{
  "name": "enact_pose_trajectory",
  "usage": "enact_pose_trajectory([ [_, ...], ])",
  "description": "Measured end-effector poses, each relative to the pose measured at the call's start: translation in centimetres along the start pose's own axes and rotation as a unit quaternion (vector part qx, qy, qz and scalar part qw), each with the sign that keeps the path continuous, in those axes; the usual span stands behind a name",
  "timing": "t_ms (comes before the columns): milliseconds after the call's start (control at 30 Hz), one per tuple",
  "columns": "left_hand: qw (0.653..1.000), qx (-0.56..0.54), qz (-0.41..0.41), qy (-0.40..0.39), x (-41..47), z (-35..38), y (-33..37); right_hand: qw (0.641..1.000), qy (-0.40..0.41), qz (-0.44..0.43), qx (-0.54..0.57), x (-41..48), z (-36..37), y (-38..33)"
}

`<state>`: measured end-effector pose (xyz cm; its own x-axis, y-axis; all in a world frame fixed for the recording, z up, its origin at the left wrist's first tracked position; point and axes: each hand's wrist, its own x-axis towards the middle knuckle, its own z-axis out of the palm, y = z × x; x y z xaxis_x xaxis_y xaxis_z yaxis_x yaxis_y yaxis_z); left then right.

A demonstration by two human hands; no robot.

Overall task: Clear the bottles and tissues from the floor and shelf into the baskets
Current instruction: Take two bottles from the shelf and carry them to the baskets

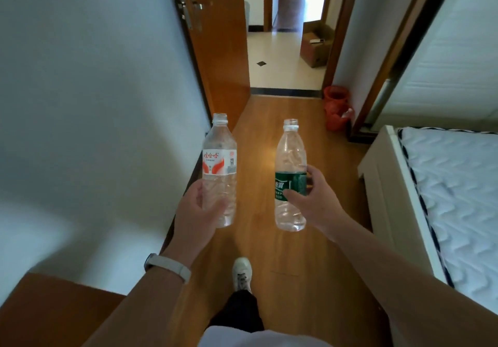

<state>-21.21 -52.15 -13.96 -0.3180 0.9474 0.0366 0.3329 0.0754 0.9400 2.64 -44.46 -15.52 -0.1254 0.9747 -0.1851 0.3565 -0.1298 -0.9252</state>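
Note:
My left hand (pixel 195 212) grips an upright clear bottle with a red-and-white label (pixel 219 163), capless, by its lower part. My right hand (pixel 314 198) grips a second upright clear capless bottle with a green label (pixel 290 163) around the label. Both are held out in front of me above the wooden floor. Ahead on the right, two red baskets (pixel 336 108) stand against the wall beside the doorway; the nearer one holds something clear.
A white wall runs along my left, with an open wooden door (pixel 218 50) ahead. A bed with a white quilted mattress (pixel 455 198) stands at right. A cardboard box (pixel 316 44) sits beyond the doorway on pale tiles. My shoe (pixel 242 274) is on the floor.

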Motion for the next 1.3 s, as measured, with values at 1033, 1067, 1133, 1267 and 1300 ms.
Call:
enact_pose_trajectory([
  [1033,0.969,-0.03,-0.021,-0.244,52.4,21.6,0.8,0.957,0.259,0.12,0.049,42.8,-12.9,0.2],
  [1067,0.97,-0.022,-0.018,-0.242,54.0,23.1,1.1,0.956,0.261,0.121,0.052,44.8,-14.0,0.8],
  [1133,0.972,-0.003,-0.018,-0.234,57.1,26.1,1.9,0.955,0.264,0.123,0.056,48.8,-16.3,1.8],
  [1267,0.97,0.027,-0.029,-0.24,62.9,31.8,4.7,0.953,0.259,0.14,0.07,55.9,-21.7,2.5],
  [1300,0.968,0.031,-0.027,-0.246,64.4,33.5,5.7,0.953,0.26,0.14,0.068,57.5,-23.4,2.5],
])
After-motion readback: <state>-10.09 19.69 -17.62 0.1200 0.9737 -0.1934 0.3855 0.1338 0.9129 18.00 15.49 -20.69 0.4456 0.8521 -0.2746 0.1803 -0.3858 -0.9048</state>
